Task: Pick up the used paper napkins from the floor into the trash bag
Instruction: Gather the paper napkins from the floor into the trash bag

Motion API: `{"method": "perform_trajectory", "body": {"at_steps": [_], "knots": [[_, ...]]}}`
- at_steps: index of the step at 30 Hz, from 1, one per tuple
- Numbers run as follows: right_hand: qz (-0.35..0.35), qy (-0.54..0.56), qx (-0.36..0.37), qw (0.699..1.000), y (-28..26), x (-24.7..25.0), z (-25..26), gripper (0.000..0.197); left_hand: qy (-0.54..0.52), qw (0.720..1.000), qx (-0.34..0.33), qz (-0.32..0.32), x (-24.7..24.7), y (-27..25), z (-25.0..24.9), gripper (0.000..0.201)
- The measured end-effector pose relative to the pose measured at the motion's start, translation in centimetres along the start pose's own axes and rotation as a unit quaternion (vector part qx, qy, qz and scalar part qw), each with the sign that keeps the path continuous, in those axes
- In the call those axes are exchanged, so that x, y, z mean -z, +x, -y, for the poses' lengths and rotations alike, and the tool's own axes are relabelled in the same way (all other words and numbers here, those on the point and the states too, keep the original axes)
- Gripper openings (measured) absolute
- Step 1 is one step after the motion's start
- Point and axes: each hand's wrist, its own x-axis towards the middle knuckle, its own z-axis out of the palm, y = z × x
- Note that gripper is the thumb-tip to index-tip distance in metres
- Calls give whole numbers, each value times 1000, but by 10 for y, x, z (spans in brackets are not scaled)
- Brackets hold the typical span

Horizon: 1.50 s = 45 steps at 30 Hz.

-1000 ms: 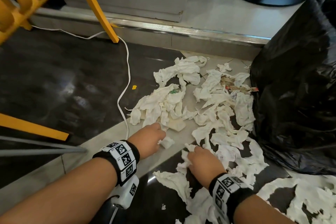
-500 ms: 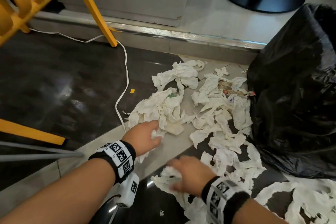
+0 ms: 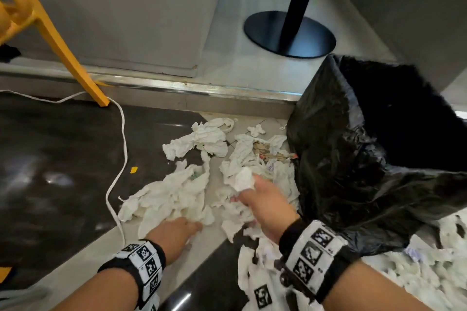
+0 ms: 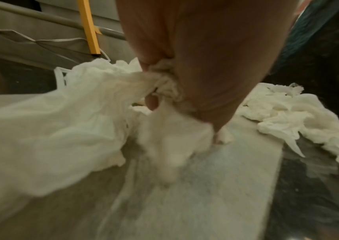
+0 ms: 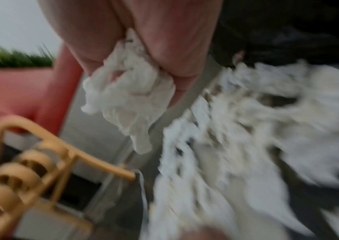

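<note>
Crumpled white paper napkins point(image 3: 177, 192) lie scattered over the floor in front of me, some more point(image 3: 427, 267) at the lower right. A black trash bag point(image 3: 366, 154) stands open at the right. My left hand point(image 3: 177, 232) is low on the floor and grips a bunch of napkins point(image 4: 164, 84) at the near edge of the left pile. My right hand point(image 3: 262, 199) is raised above the litter, beside the bag, and holds a wad of napkin point(image 3: 242, 179) in its fingers; the right wrist view, blurred, shows the same wad point(image 5: 127, 91) in the grip.
A yellow chair leg point(image 3: 63, 50) stands at the left with a white cable point(image 3: 118, 159) trailing past it along the dark floor. A metal step edge point(image 3: 202, 91) crosses behind the litter. A black table base point(image 3: 290, 35) sits on the raised floor beyond.
My right hand has lifted off the floor with a napkin wad and moved up and right, toward the bag. My left hand closed on napkins in the left pile. The view tilted up.
</note>
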Motion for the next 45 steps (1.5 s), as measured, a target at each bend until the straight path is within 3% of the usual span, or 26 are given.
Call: {"method": "perform_trajectory", "body": {"at_steps": [2, 4, 7, 8, 9, 11, 13, 15, 17, 18, 20, 25, 28, 31, 33, 36, 38, 40, 42, 45], "knots": [[-18, 86, 63, 994, -8, 28, 47, 7, 23, 1000, -9, -15, 4, 1, -2, 28], [-52, 126, 165, 977, -25, 56, 100, 24, -5, 999, 0, -32, 11, 0, -4, 23], [-149, 223, 296, 917, -61, 104, 170, 36, -71, 993, 37, -92, 35, -7, -1, 8], [-205, 200, 334, 898, -75, 122, 185, 31, -96, 989, 49, -104, 44, -10, 1, 11], [-278, 105, 355, 886, -84, 147, 199, 22, -124, 984, 61, -112, 53, -12, 2, 21], [-373, -9, 358, 856, -87, 192, 204, 24, -171, 971, 76, -146, 74, -20, 4, 37], [-409, -72, 316, 853, -76, 226, 189, 26, -197, 960, 84, -182, 101, -31, 0, 39], [-402, -162, 196, 880, -59, 249, 158, 22, -215, 948, 80, -221, 127, -39, -5, 33], [-320, -318, 38, 892, -49, 269, 128, 51, -241, 933, 78, -256, 154, -46, -12, 24], [-295, -342, 5, 892, -49, 273, 120, 64, -254, 927, 77, -266, 168, -49, -17, 22], [-292, -317, 28, 902, -52, 282, 119, 72, -258, 924, 75, -274, 199, -53, -31, 20], [-344, -145, 208, 904, -71, 304, 142, 48, -220, 918, 42, -326, 282, -57, -93, 21], [-384, -89, 262, 881, -88, 319, 153, 34, -299, 875, -24, -381, 326, -50, -147, 7], [-399, -31, 299, 866, -106, 333, 161, 26, -421, 812, -116, -387, 364, -32, -214, 12], [-405, 10, 317, 857, -118, 341, 164, 22, -426, 796, -163, -398, 383, -16, -263, 15], [-420, 64, 335, 841, -135, 352, 168, 16, -353, 839, -183, -371, 391, 19, -323, 14], [-433, 85, 343, 829, -146, 357, 169, 14, -285, 905, -151, -278, 380, 46, -346, 29], [-439, 96, 357, 819, -152, 361, 170, 14, -175, 967, -119, -141, 361, 67, -358, 45], [-434, 86, 361, 821, -155, 360, 173, 14, -84, 990, -106, -48, 345, 75, -356, 52], [-406, 37, 367, 836, -152, 347, 177, 12, -60, 987, -132, -68, 336, 63, -327, 45]]}}
